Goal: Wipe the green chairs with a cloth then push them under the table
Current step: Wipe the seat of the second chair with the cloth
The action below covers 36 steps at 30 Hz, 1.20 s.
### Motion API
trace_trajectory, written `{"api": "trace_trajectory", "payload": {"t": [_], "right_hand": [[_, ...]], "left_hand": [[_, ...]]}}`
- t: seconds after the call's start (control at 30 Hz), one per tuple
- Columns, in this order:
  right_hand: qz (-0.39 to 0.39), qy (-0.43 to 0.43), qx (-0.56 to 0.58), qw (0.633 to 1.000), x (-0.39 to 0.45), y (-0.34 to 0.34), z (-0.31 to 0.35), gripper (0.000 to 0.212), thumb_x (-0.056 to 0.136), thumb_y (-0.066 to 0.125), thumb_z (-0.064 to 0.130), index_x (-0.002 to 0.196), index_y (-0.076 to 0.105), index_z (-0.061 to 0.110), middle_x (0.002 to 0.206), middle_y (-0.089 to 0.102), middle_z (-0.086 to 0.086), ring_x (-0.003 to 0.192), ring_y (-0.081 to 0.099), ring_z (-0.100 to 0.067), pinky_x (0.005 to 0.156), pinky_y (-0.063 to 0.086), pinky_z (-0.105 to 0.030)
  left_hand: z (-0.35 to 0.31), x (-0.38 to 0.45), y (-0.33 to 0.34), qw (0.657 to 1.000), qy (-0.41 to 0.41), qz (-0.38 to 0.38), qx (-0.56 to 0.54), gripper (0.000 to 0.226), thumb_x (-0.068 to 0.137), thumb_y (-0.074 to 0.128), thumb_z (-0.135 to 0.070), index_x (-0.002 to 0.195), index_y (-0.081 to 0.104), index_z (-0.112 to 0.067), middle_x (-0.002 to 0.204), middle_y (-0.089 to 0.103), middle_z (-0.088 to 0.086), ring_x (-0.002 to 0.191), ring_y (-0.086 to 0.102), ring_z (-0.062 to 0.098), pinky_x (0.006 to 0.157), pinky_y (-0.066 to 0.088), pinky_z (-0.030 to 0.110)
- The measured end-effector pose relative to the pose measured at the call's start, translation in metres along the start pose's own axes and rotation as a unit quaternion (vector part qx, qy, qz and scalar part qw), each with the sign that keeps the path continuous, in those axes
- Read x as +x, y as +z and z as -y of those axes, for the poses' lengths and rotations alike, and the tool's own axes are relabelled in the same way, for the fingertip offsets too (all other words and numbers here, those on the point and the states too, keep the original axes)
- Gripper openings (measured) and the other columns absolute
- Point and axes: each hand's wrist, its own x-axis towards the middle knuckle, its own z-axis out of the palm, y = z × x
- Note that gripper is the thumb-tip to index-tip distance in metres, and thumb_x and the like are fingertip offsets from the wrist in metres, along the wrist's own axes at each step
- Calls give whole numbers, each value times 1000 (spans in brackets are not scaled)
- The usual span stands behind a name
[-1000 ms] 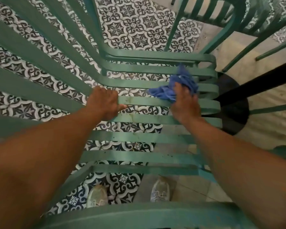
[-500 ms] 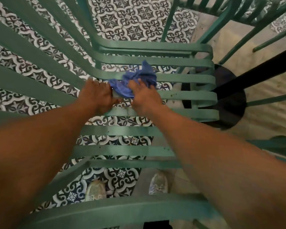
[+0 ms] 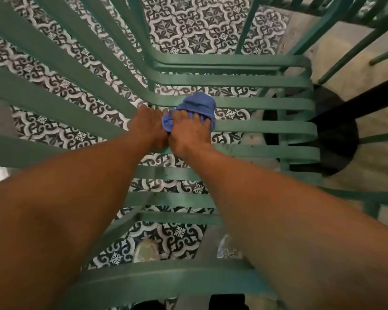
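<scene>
I look straight down on a green slatted chair [image 3: 264, 128]; its seat slats run across the middle of the head view and its back slats fan out to the upper left. A crumpled blue cloth [image 3: 197, 106] lies on a seat slat near where seat meets back. My right hand [image 3: 189, 133] presses down on the cloth, fingers curled over its bunched near edge. My left hand [image 3: 147, 128] grips a seat slat right beside it, touching the right hand.
A second green chair [image 3: 336, 21] stands at the upper right. A black table leg [image 3: 356, 101] slants down to a round black base [image 3: 336, 139] right of the seat. Patterned tile floor [image 3: 199, 25] shows through the slats. My shoes [image 3: 147, 250] are below.
My right hand has dragged the cloth leftward along the seat slats, from the seat's right side to beside my left hand. The left hand has kept its grip on the slat.
</scene>
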Motion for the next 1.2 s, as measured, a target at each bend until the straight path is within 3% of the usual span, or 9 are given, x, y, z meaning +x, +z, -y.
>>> {"api": "trace_trajectory", "payload": {"t": [0.07,0.17,0.4,0.57,0.7,0.87,1.07,1.13,1.2], "right_hand": [[11,-20,-38,999,2,1,-3,47,91,45,20,137,38,25,140,43,-4,130,34,-30,105,24,-52],[-18,-30,-117,993,-21,-13,-73,51,92,44,19,141,30,23,142,37,-8,131,34,-32,101,30,-54],[49,220,-122,967,-121,-79,-236,39,85,52,5,123,47,8,121,55,-27,106,55,-45,86,46,-51],[88,-36,-28,995,-83,-21,-93,34,88,50,6,121,49,14,127,50,-12,114,47,-29,100,33,-30],[67,-142,-66,985,-63,24,19,43,92,46,22,133,39,16,145,36,-19,131,31,-38,107,24,-51],[110,-109,-172,973,-92,3,-102,58,95,35,15,149,15,19,161,-4,-7,146,2,-35,114,9,-54],[127,92,-213,964,-138,-41,-181,57,91,45,16,144,23,16,161,3,-6,136,26,-36,97,39,-49],[133,-12,-159,978,-127,-26,-140,58,90,45,11,144,23,19,159,11,-6,136,25,-34,102,34,-49],[144,-211,-82,963,-114,4,-66,59,87,51,8,142,31,20,151,29,-8,134,28,-33,107,26,-51]], "left_hand": [[0,-1,1,1000,-13,0,-13,9,89,43,-32,87,44,-24,102,66,11,96,60,33,86,38,36],[-1,2,2,998,-15,-7,60,56,96,24,-57,113,54,-13,114,63,15,103,60,31,86,38,39],[-1,1,1,998,-36,14,41,77,90,17,-71,113,54,-9,113,63,18,104,59,31,87,37,42],[-2,0,1,998,-3,16,61,71,93,17,-66,116,52,-9,114,60,19,105,57,32,87,37,42],[3,6,0,1000,-15,22,13,46,97,34,-44,117,52,-7,121,60,20,112,58,34,90,39,40],[3,-2,-7,988,84,13,129,92,75,-11,-56,139,47,-27,125,54,15,114,55,32,81,38,40],[-2,-4,-5,998,-26,26,43,73,92,19,-70,111,52,-8,111,62,19,100,60,32,86,39,42],[-1,-3,-2,999,-22,7,43,74,92,18,-70,112,52,-7,111,62,20,101,60,32,86,39,42],[-1,-1,-2,998,-9,20,65,71,94,18,-66,118,51,-8,115,60,18,105,59,32,87,38,43]]}}
